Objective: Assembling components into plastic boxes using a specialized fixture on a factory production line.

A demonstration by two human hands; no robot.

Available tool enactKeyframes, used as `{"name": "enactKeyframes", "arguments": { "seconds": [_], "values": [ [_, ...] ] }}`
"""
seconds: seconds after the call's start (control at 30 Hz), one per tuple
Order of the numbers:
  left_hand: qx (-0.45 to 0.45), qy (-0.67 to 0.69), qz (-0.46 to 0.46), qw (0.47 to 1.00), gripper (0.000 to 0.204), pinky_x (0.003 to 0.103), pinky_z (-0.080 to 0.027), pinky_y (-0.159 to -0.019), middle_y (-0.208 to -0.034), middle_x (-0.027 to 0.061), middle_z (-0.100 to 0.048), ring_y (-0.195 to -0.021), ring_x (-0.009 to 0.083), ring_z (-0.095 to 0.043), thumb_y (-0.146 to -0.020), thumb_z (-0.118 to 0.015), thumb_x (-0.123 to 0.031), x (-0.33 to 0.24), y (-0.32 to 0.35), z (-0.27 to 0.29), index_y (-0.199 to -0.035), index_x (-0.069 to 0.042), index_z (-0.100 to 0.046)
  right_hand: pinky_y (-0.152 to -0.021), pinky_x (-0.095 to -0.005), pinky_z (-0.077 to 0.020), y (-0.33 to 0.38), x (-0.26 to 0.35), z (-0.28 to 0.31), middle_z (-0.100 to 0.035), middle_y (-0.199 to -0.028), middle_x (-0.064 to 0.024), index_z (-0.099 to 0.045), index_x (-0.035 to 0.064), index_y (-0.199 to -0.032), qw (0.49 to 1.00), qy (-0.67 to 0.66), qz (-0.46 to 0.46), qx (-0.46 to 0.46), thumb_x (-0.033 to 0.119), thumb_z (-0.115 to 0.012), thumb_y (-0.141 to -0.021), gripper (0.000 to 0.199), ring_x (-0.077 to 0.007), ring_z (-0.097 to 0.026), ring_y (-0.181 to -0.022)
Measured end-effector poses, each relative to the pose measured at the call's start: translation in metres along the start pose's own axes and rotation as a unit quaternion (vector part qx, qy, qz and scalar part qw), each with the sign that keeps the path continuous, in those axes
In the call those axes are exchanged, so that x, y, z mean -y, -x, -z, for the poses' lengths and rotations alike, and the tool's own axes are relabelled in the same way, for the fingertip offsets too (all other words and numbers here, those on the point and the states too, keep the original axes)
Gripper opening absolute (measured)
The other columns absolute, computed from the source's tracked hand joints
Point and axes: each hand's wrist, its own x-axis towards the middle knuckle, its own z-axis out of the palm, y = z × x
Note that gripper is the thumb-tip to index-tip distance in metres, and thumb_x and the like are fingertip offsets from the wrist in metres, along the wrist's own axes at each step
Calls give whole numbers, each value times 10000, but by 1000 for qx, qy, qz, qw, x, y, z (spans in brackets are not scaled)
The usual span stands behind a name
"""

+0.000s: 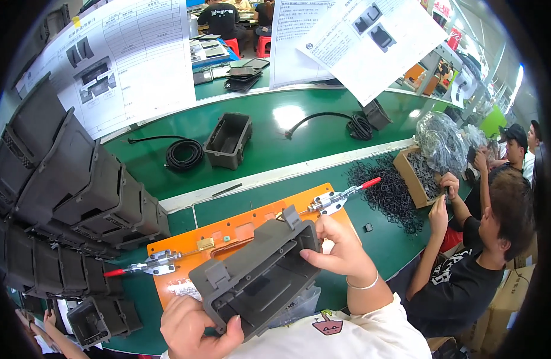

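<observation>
Both hands are clamped on a dark grey plastic housing (260, 272), an open rectangular box held tilted just above the near edge of the green workbench (383, 236), its hollow side facing up toward the camera. The left hand (194, 329) comes up from the lower edge and grips the housing's near-left end, thumb curled over the rim and into the opening, fingers wrapped underneath. The right hand (341, 248) reaches in from the right with the wrist bent, thumb lying along the inner wall at the far-right end and fingers folded behind the outer wall; a thin white bracelet (365, 284) circles that wrist. The hands sit well apart, one at each end of the box. Directly beneath the housing lies an orange jig plate (239, 227) with two red-handled toggle clamps, one (147, 264) at its left and one (341, 197) at its right. A stack of similar grey housings (66, 197) leans at the left. To the right, another person (490, 245) in a black shirt works beside a pile of black rubber rings (386, 188).
</observation>
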Motion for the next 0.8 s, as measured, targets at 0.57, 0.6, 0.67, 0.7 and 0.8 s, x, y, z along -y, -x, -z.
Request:
{"name": "enactKeyframes", "arguments": {
  "seconds": [0.57, 0.6, 0.67, 0.7, 0.8],
  "values": [
    [144, -73, 117, 980, 221, 403, -437, -576, -727, 145, -544, -644, 329, -560, -778, -731, -110, 72, -21, -41, -761, 11, -547, -475, -338, -327, -20, 62, -21, -446, -541, -43, -496, 68, -706, 959, 203, 193, -37, 11, -677, -616, 210, -240, -462, -466],
    [144, -54, 116, 981, 218, 376, -447, -562, -736, 139, -551, -628, 295, -570, -788, -733, -111, 74, -21, -41, -783, 16, -556, -475, -329, -330, -23, 60, -18, -440, -552, -42, -490, 68, -702, 957, 217, 185, -52, 14, -666, -615, 204, -224, -449, -467],
    [134, 45, 142, 980, 214, 318, -463, -539, -753, 122, -566, -605, 219, -583, -807, -735, -113, 76, -22, -43, -832, 25, -573, -477, -280, -325, -30, 53, -6, -396, -590, -25, -461, 70, -689, 977, 178, 78, -91, 21, -634, -619, 193, -128, -398, -488],
    [125, 127, 165, 970, 215, 285, -468, -531, -761, 112, -574, -600, 176, -587, -816, -735, -114, 73, -23, -47, -860, 29, -581, -481, -247, -308, -42, 40, 12, -381, -624, 13, -450, 64, -713, 979, 157, 51, -116, 20, -623, -625, 199, -62, -373, -543],
    [140, 125, 176, 966, 228, 269, -467, -530, -750, 89, -588, -599, 152, -581, -807, -749, -135, 85, -17, -58, -890, 14, -597, -497, -222, -324, -93, -24, 69, -415, -661, 68, -468, 98, -743, 976, -35, -74, -202, -1, -626, -654, 206, -39, -405, -591]
  ]
}}
